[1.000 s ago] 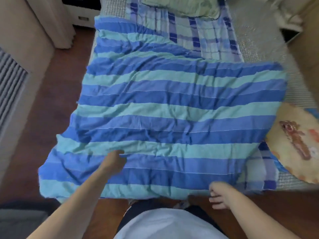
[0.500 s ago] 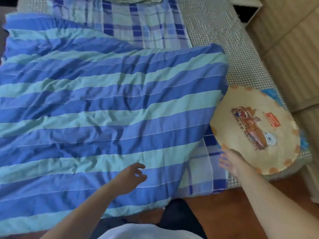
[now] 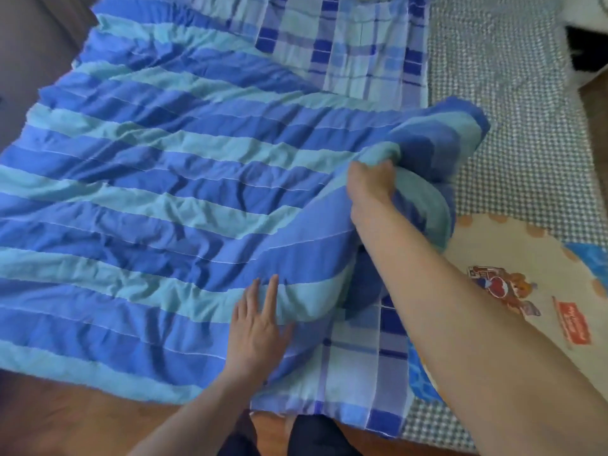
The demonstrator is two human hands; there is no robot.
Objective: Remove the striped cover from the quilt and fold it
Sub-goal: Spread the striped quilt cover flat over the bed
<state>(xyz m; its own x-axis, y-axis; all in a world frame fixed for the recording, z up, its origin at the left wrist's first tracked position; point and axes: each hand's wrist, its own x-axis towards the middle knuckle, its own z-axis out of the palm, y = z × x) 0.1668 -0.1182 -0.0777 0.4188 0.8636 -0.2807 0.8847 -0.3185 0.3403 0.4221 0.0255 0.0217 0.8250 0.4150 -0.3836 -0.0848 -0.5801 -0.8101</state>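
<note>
Striped cover (image 3: 158, 199) lies spread over bed w/ quilt apparently inside; removal barely begun, folding all left. Right hand (image 3: 370, 184) bunches its right edge, lifting. Left hand (image 3: 256, 330) flat, fingers spread, pinning it. Plaid sheet (image 3: 355, 383) beneath, round cushion (image 3: 526, 324) beside.

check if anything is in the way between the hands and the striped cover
Nothing visible is. The right hand already grips a bunched edge of the striped cover, and the left hand lies flat on it. The round printed cushion sits off to the right.
</note>
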